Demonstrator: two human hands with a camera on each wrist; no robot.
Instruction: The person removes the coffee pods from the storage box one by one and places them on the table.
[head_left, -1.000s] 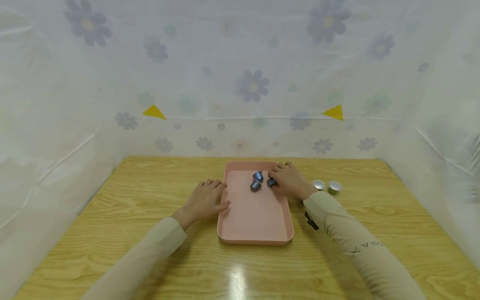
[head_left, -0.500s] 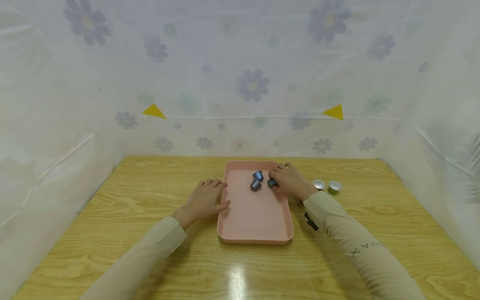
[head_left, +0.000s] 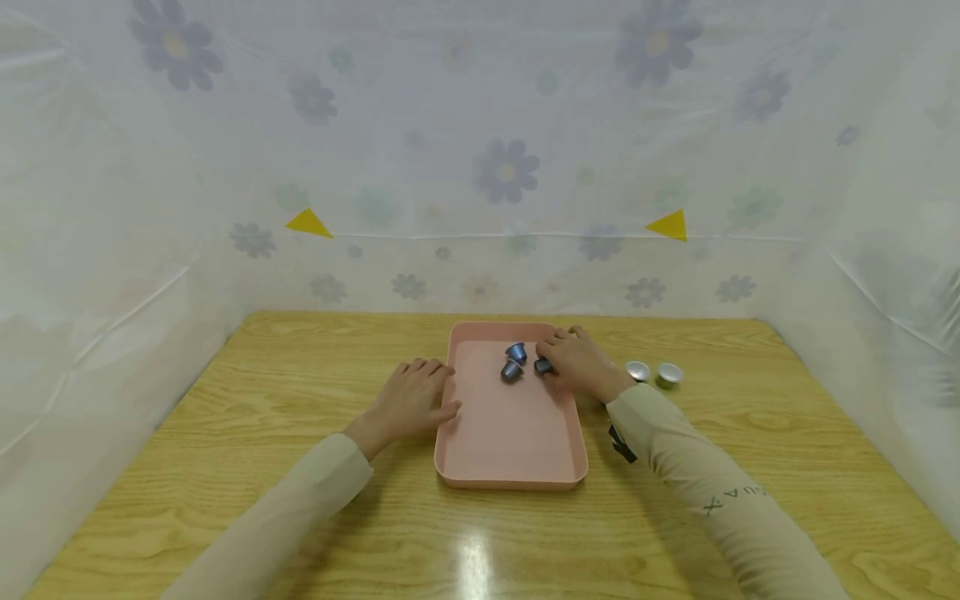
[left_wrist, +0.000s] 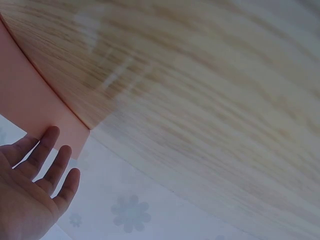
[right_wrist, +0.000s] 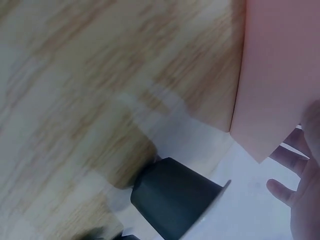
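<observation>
One dark coffee capsule [head_left: 543, 366] was pinched between thumb and finger of the right hand [head_left: 581, 361], inside the pink tray [head_left: 510, 433], toward its far right corner. A blue capsule [head_left: 516, 352] and a grey capsule [head_left: 512, 371] were seen tipped, close together, to its left, nearer the tray's far edge than its near one. The tray's left edge was touched by the left hand [head_left: 408, 400], fingers spread. Two silver-lidded capsules [head_left: 670, 374] were noted lid up on the wood-grain desk [head_left: 390, 542], off the tray's right edge, one partly hidden by the right sleeve [head_left: 656, 425].
</observation>
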